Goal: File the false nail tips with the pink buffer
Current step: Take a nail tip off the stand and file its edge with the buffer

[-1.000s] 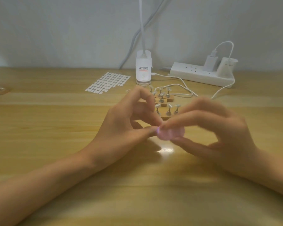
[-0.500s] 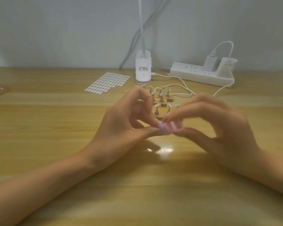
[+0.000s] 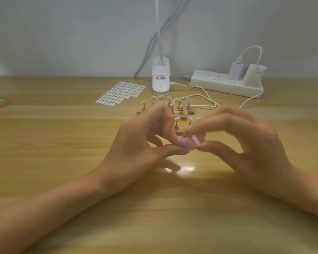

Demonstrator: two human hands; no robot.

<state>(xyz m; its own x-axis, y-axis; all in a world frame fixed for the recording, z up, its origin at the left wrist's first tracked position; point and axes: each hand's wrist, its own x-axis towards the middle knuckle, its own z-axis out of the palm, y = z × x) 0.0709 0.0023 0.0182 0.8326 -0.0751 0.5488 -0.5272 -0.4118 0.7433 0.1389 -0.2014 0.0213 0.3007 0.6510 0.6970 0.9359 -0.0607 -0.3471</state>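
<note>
1. Over the desk (image 3: 62,143), left hand (image 3: 141,143) pinches a small purple nail tip (image 3: 182,142); right hand (image 3: 250,143), grip clamped on the blurred pink buffer (image 3: 194,141), touches it there.
2. Behind: nail stands (image 3: 181,111), sticker sheet (image 3: 121,92), lamp base (image 3: 161,77), power strip (image 3: 224,83).

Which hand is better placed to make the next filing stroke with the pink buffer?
Right. The right hand pinches the pink buffer between thumb and fingers. The left hand has thumb and forefinger meeting at the buffer's end, seemingly steadying something too blurred to identify.
</note>
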